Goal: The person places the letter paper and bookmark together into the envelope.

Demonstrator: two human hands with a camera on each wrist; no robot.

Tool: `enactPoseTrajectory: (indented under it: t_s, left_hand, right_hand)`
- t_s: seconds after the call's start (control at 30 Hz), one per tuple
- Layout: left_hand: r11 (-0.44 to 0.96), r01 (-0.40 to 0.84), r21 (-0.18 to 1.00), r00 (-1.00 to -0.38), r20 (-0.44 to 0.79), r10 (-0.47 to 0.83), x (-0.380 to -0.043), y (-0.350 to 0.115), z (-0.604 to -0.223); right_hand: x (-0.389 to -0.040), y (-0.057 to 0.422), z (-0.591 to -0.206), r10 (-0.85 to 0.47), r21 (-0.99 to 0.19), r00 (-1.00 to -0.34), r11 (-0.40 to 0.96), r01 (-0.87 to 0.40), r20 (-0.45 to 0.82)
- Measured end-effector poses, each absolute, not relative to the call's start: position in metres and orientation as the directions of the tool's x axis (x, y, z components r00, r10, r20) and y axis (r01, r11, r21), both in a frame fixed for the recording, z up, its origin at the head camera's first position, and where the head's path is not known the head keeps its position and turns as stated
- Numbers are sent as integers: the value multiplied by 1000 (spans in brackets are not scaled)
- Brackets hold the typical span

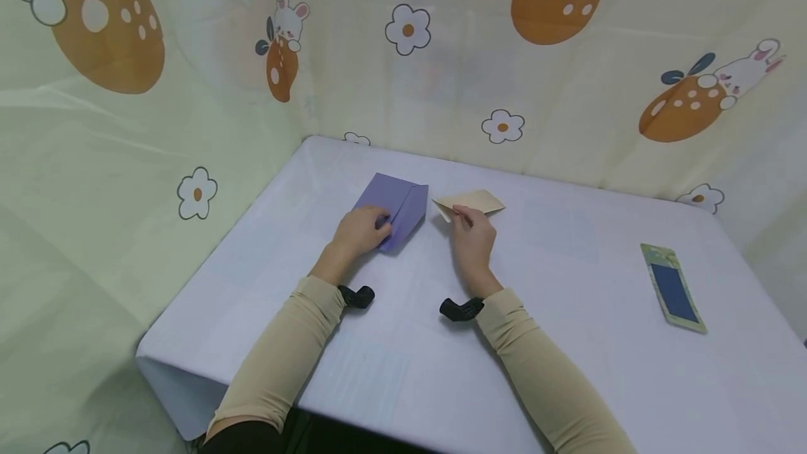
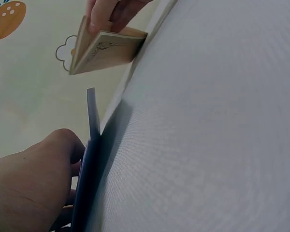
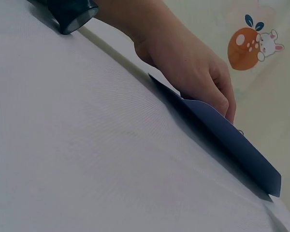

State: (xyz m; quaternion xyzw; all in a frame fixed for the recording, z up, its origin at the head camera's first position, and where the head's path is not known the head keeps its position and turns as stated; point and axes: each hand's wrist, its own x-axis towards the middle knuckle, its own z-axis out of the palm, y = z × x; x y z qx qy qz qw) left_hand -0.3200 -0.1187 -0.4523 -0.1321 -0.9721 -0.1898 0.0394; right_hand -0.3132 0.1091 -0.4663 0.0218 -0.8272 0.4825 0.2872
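A purple envelope (image 1: pixel 389 195) lies on the white table, its flap on the right raised off the cloth. My left hand (image 1: pixel 361 231) is on the envelope's near part, with thumb and forefinger curled at the flap's fold; the other fingertips are hidden. In the left wrist view, the envelope (image 2: pixel 86 181) appears edge-on below that hand. Just to the right, my right hand (image 1: pixel 474 238) pinches a folded cream card (image 1: pixel 478 200) above the table. The card's halves stand slightly apart, and a printed line design shows on one face in the left wrist view.
A flat packet (image 1: pixel 674 289) with a dark blue panel and green-yellow border lies at the right of the table (image 1: pixel 567 286). A cream curtain (image 1: pixel 441 83) with rabbits and flowers hangs behind and to the left. Each wrist carries a black camera (image 1: pixel 462 310).
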Motion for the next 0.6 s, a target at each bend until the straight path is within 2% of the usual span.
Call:
enactPoseTrajectory:
  t_s: [0.1, 0.23, 0.37, 0.47, 0.53, 0.6]
  left_hand:
    - [897, 266, 353, -964, 123, 237, -320, -118, -453]
    - [900, 259, 352, -965, 124, 230, -320, -118, -453]
    - [908, 254, 334, -967, 123, 225, -321, -118, -454]
    - [913, 253, 320, -967, 121, 225, -322, -117, -455]
    - [913, 255, 319, -966, 123, 227, -322, -117, -455]
    - [911, 256, 323, -966, 123, 228, -322, -117, -455]
  right_hand:
    - [-313, 107, -467, 181, -755, -818, 528, -388, 547]
    - [-312, 104, -469, -37, -622, -774, 572, -535, 632]
    - [-310, 100, -469, -296, -413, -661, 589, -695, 689]
    - [-309, 99, -470, -430, -286, -565, 556, -780, 704]
    - [-309, 98, -471, -479, -243, -530, 538, -807, 700]
    - [-308, 99, -473, -512, -234, -524, 526, -817, 681]
